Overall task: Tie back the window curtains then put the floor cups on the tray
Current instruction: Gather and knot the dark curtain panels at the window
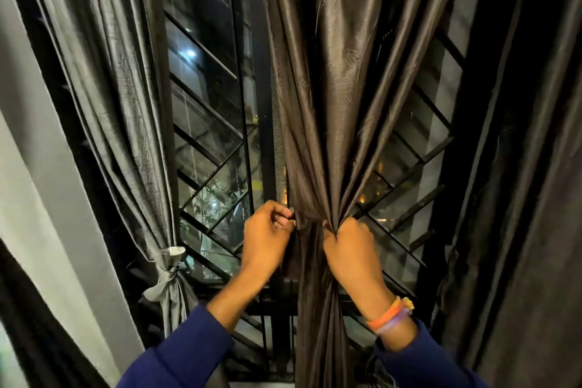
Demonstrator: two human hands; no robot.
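Head view, looking forward at a night window with a black diagonal grille (208,148). In the middle hangs a dark brown satin curtain (340,88), gathered into a narrow waist low in the frame. The left hand (266,239) is curled shut, fingertips pinching the gathered fabric at its left edge. The right hand (349,246) is a closed fist gripping the same bunch from the right, just beside the left hand. The right wrist wears orange and purple bands (390,315); both arms are in blue sleeves (185,353). On the left, a grey curtain (126,104) is already knotted with a tie (168,274). No cups or tray are in view.
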